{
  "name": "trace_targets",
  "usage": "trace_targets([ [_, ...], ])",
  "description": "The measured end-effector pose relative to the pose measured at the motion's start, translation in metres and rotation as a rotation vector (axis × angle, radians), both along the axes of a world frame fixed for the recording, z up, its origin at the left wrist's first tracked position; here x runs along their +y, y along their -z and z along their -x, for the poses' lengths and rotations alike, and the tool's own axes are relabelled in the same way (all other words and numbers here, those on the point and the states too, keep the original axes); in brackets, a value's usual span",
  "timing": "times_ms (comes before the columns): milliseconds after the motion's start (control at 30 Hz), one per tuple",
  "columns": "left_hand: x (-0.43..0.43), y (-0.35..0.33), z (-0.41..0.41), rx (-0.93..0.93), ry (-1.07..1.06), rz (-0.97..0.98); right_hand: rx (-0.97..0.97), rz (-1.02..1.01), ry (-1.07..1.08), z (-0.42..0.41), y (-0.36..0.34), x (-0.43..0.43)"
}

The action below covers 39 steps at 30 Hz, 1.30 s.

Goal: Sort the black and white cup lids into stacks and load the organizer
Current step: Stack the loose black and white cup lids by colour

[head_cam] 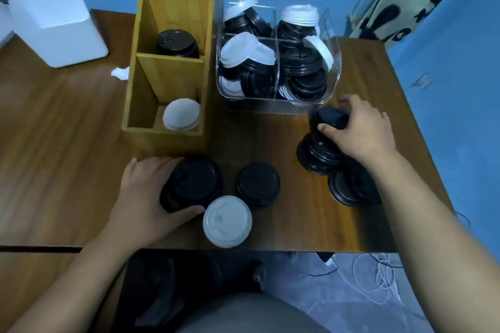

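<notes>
I saw left hand (143, 197) cupping black stack (193, 184), right hand (362, 130) gripping leaning stack (319, 154); judged both light, slick, best squeezed at rims.

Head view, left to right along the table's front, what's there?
Left hand, wide black plastic lid stack in its grip, white plastic lid stack, smaller black lid stack, leaning black lid stack, right hand.

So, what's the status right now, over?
Left hand grips black stack before organizer. Right hand grips leaning stack. White stack sits beside left hand.
</notes>
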<state>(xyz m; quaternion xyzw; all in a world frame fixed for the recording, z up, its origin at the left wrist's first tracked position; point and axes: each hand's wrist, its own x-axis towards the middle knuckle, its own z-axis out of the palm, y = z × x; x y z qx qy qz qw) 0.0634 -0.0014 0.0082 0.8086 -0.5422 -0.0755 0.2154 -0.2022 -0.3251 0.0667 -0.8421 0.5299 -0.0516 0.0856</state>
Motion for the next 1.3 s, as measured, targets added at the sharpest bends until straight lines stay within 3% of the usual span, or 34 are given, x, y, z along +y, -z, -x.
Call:
trace_targets([
  [200,0.000,-0.002,0.002,0.048,0.004,0.049,-0.019,-0.084,-0.045,0.000,0.004,-0.008],
  [333,0.000,-0.002,0.002,0.057,-0.011,0.027,-0.226,-0.060,-0.069,0.014,-0.019,0.011],
  [400,0.001,-0.001,0.003,0.063,-0.017,0.034,-0.324,-0.085,-0.162,0.020,-0.032,0.035],
  [467,0.001,-0.002,0.003,0.060,-0.020,0.039,-0.355,-0.256,-0.325,0.010,-0.041,0.062],
  [600,0.002,-0.001,0.003,0.063,-0.022,0.049,-0.295,-0.421,-0.640,-0.044,-0.031,0.079],
  [800,0.001,-0.003,0.001,0.076,-0.010,0.058,-0.158,-0.538,-0.718,-0.103,-0.020,0.064],
  [933,0.004,-0.002,-0.001,0.060,-0.027,0.037,-0.197,-0.363,-0.534,-0.095,-0.015,0.065],
  [1067,0.003,-0.001,0.000,0.017,-0.028,0.047,0.025,-0.163,-0.288,-0.110,-0.008,0.087],
  [1233,0.003,0.001,-0.004,0.020,-0.024,0.023,0.149,-0.090,-0.358,-0.140,0.002,0.102],
  [1300,0.003,0.001,-0.005,0.020,-0.017,0.031,0.148,-0.155,-0.451,-0.135,0.002,0.095],
])
